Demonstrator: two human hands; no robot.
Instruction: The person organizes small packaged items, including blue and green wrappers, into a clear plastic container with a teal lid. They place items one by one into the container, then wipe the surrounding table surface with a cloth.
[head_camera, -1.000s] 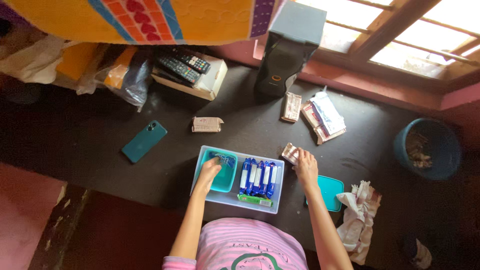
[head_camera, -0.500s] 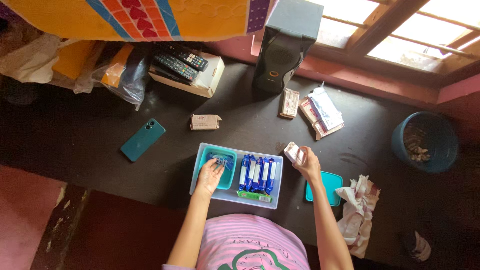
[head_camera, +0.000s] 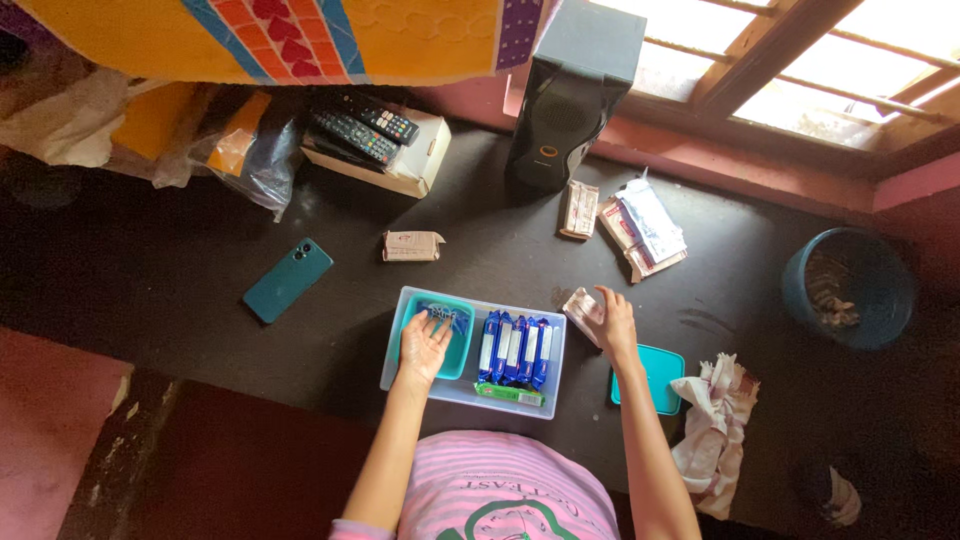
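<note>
the right hand (head_camera: 615, 325) was closed loosely on a small wrapped packet (head_camera: 583, 309) just beside the grey tray (head_camera: 400, 372) — light, crinkly, probably slippery, best pinched across its flat sides — while the left hand (head_camera: 424, 345) lay open, holding nothing, in the teal tub (head_camera: 462, 355).

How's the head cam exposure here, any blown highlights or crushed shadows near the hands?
Head view: the window top right is blown out to white; the dark table goes near black at the left edge. The left hand in the teal tub and the right hand on a small packet are evenly lit and sharp. Edges bow, wide lens.
</note>
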